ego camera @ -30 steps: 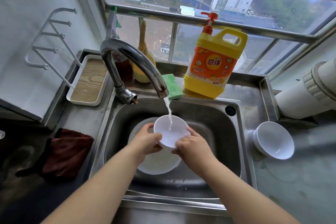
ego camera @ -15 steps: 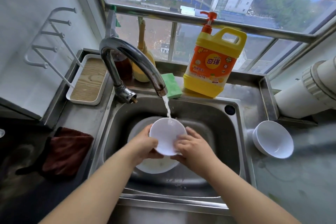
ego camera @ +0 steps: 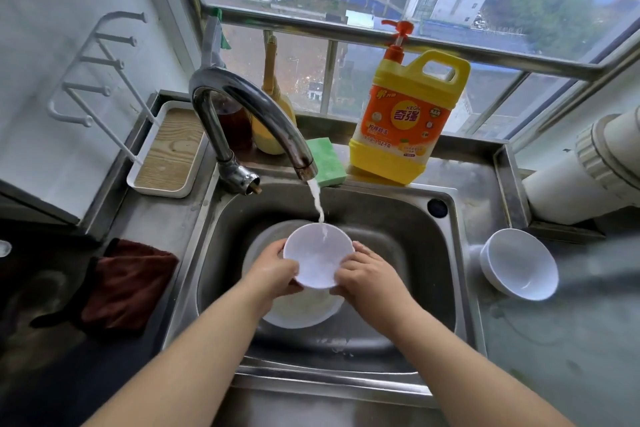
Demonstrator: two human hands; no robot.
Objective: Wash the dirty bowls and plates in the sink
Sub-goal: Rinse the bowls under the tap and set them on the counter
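Both hands hold a small white bowl [ego camera: 318, 255] over the sink [ego camera: 408, 253], under the tap's stream [ego camera: 317, 199]. Left hand [ego camera: 273, 270] grips its nine o'clock rim, right hand [ego camera: 363, 274] its three o'clock rim, fingers curled together. A plate [ego camera: 298, 312] lies beneath.

Two forearms enter from the bottom edge, both bare from the frame edge to the wrist; no sleeve, cuff or glove shows. The left hand [ego camera: 273, 270] and right hand [ego camera: 365, 276] carry nothing on wrist or visible fingers. A wet sheen lies across the knuckles of both. Fingernails are too small to assess.
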